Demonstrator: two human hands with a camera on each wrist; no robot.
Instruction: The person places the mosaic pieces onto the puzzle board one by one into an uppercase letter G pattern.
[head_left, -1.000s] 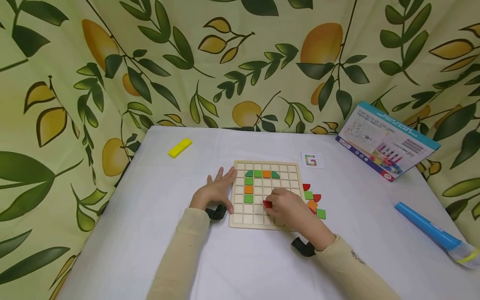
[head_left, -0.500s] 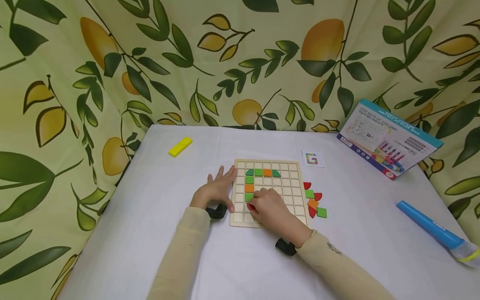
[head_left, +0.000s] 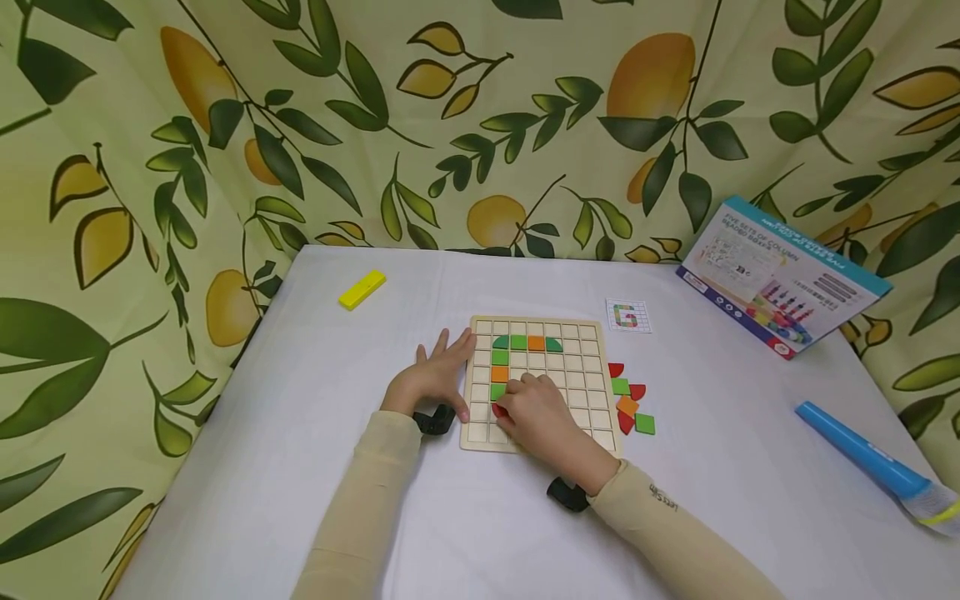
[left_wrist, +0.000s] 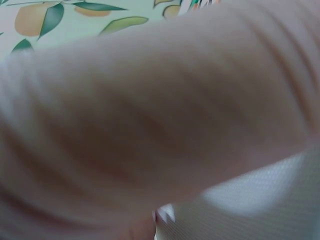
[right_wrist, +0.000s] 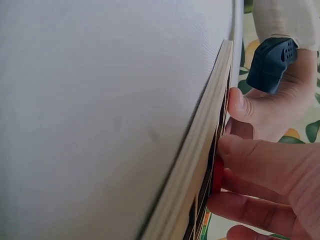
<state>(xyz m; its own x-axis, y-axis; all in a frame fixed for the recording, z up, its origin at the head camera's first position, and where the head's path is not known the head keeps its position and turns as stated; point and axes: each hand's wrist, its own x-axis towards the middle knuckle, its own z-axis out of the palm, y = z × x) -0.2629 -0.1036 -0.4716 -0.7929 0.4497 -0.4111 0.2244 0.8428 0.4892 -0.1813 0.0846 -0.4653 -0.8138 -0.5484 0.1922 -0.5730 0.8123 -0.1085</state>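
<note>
A wooden grid board [head_left: 581,396] lies on the white table. Along its left edge rests my left hand [head_left: 429,379], fingers spread, thumb and fingertips at the rim. My right hand [head_left: 543,421] pinches a red tile [head_left: 497,410] between thumb and fingers, low over the board's left columns, just below a green square tile [head_left: 498,392]. In the right wrist view the red tile [right_wrist: 217,175] stands against the board's face under the fingertips. An orange square [head_left: 499,374], more green squares and two dark green rounded tiles [head_left: 501,342] sit in the grid. Blurred skin fills most of the left wrist view.
Right of the board lie loose tiles: green squares [head_left: 645,424], an orange square [head_left: 627,406] and several red rounded pieces [head_left: 637,391]. Behind them is a pattern card [head_left: 628,316]. A box [head_left: 780,275], a blue tube [head_left: 862,450] and a yellow block [head_left: 362,289] stand farther out.
My right hand has moved left across the board with the red tile, to the column under the green squares, and has stayed there over the last half second. The left hand has kept its place.
</note>
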